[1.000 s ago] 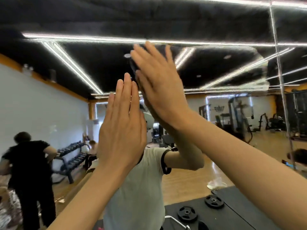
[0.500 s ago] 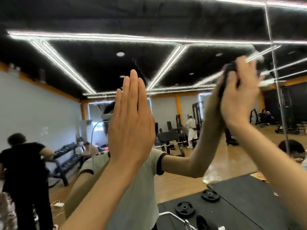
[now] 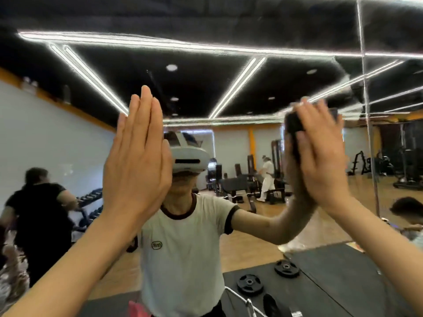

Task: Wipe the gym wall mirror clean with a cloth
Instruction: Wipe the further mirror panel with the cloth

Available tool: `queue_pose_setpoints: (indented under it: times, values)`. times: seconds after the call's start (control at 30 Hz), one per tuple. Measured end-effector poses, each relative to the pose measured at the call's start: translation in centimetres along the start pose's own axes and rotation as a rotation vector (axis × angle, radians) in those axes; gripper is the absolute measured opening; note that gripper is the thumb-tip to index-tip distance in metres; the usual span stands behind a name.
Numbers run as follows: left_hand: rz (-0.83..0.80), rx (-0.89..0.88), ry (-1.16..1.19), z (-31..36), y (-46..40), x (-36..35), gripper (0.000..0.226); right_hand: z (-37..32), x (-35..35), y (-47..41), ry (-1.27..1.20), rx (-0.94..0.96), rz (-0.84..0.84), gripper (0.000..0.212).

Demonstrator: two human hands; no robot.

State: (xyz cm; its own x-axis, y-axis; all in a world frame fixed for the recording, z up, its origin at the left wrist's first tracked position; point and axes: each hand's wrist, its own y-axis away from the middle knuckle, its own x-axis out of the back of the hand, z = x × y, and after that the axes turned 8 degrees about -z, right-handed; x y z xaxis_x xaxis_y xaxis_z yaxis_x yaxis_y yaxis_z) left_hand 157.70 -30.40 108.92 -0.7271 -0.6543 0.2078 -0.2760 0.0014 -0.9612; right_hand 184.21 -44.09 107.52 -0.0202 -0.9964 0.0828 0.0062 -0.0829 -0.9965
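The right hand [image 3: 320, 154] lies flat, fingers straight, pressing a dark folded cloth [image 3: 291, 124] against the large glass wall mirror [image 3: 229, 88], likely to spread pressure while wiping. The left hand [image 3: 137, 156], fingers straight and together, holds nothing and seems to brace on the glass. Most of the cloth is hidden behind the right palm, and motion blur softens its edges.

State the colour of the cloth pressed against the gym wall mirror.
The cloth under the right hand is black, shown in the head view.
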Motion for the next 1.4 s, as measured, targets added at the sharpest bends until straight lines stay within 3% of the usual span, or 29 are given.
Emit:
queue_pose_setpoints:
  times: [0.1, 0.2, 0.27, 0.37, 0.47, 0.53, 0.63, 0.73, 0.8, 0.93, 1.0, 1.07, 1.17, 1.27, 1.33, 1.4]
  values:
    - [0.005, 0.004, 0.058, 0.2, 0.0, 0.3, 0.059, 4.1, 2.0, 0.8, -0.075, -0.244, 0.142, 0.044]
    - [0.01, 0.025, 0.15, 2.4, -0.2, 0.2, 0.059, 3.3, 1.1, 0.0, -0.144, -0.432, 0.241, 0.039]
    - [0.006, -0.02, 0.143, 5.3, -0.6, -0.7, 0.059, 0.7, -0.3, -0.1, -0.197, -0.345, 0.204, 0.042]
    - [-0.004, -0.105, 0.171, 9.9, -1.4, -3.1, 0.061, -2.0, -1.6, 0.8, -0.157, 0.015, 0.012, 0.048]
    - [0.001, -0.1, 0.18, 12.5, -1.9, -5.1, 0.063, 1.0, -0.2, 1.0, -0.049, 0.306, -0.14, 0.045]
    - [0.013, -0.078, 0.142, 13.0, -2.1, -5.8, 0.062, 4.8, 1.4, 0.8, -0.022, 0.259, -0.134, 0.044]
    - [0.017, -0.063, 0.065, 13.1, -2.1, -6.3, 0.063, 9.0, 3.8, 1.1, -0.076, -0.021, -0.002, 0.046]
    - [-0.006, -0.05, 0.025, 13.2, -2.2, -6.2, 0.061, 8.3, 3.4, 0.5, -0.152, -0.228, 0.125, 0.046]
    - [-0.023, -0.043, 0.014, 13.3, -2.3, -6.0, 0.062, 5.2, 1.9, -0.3, -0.183, -0.168, 0.113, 0.046]
    - [-0.014, -0.047, 0.0, 13.4, -2.3, -6.0, 0.061, 0.8, -0.6, -2.1, -0.039, 0.3, -0.038, 0.047]
    - [-0.013, -0.044, 0.008, 13.4, -2.3, -6.0, 0.061, 2.2, 0.1, -3.4, 0.032, 0.432, -0.091, 0.045]
    - [-0.015, -0.041, 0.012, 13.4, -2.3, -6.0, 0.061, 5.1, 1.8, -4.6, 0.028, 0.38, -0.091, 0.044]
    - [-0.014, -0.048, -0.012, 13.3, -2.3, -6.1, 0.061, 10.2, 4.5, -5.8, -0.031, 0.069, 0.03, 0.042]
    - [-0.018, -0.053, -0.026, 13.3, -2.3, -6.2, 0.061, 9.6, 4.0, -6.7, -0.105, -0.15, 0.168, 0.038]
    - [-0.015, -0.058, -0.026, 13.3, -2.4, -6.2, 0.061, 5.9, 2.2, -7.5, -0.142, -0.117, 0.179, 0.034]
    - [-0.01, -0.058, -0.023, 13.4, -2.4, -6.2, 0.06, 2.0, 0.2, -8.7, -0.111, 0.077, 0.132, 0.037]
